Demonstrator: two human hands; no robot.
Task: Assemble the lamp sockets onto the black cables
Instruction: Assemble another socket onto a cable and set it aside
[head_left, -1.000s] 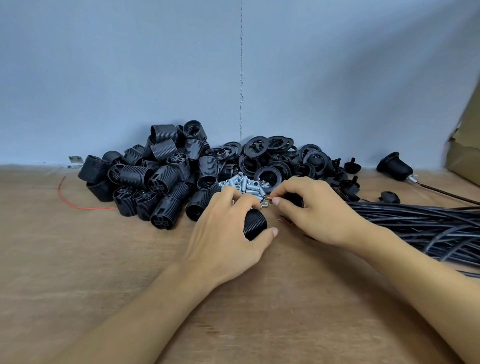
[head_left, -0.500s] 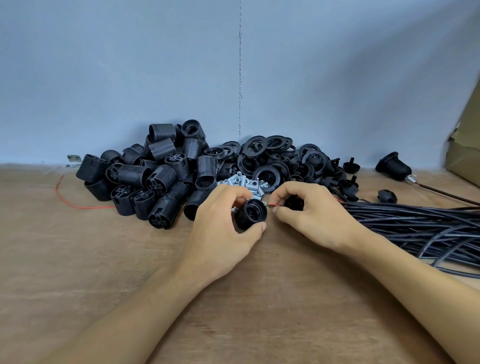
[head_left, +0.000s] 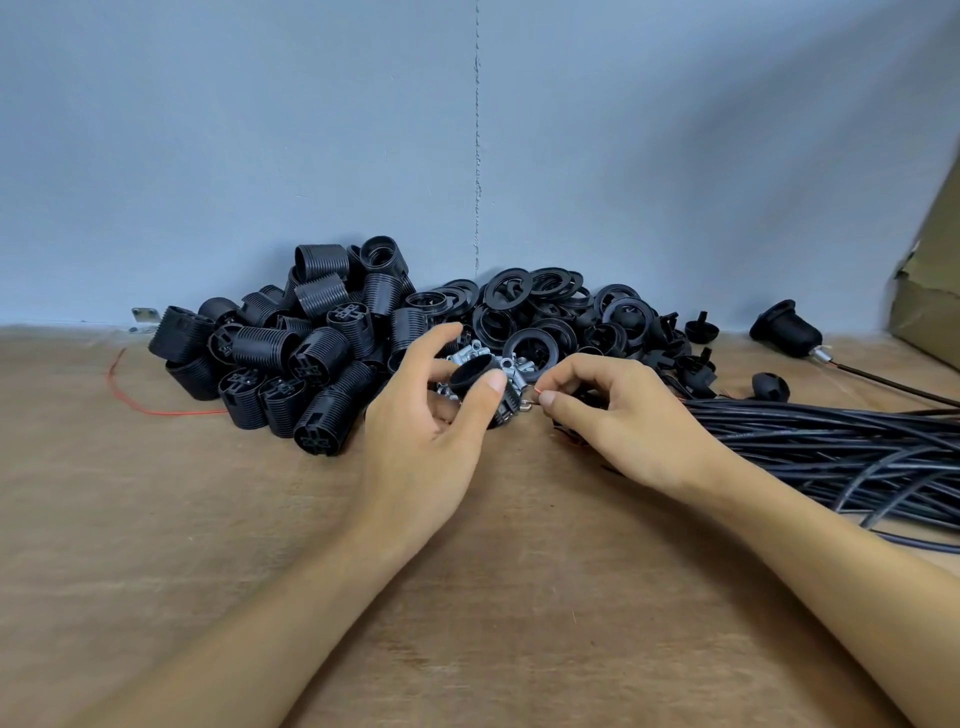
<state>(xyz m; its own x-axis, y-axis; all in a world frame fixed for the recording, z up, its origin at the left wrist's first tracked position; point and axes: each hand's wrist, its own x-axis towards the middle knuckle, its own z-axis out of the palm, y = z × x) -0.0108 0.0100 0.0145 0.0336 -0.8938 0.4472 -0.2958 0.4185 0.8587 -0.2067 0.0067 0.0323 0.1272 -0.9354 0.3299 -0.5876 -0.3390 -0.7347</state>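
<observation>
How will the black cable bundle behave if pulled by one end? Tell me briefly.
Probably floppy: the black cables lie in loose curves across the table. Likely to snag, since the strands cross one another. Pulling one end would probably drag its neighbours along.

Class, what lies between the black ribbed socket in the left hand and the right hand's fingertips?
Head view: small silver metal fittings lie between the black ribbed plastic socket and the right hand, which pinches a thin red wire.
</observation>
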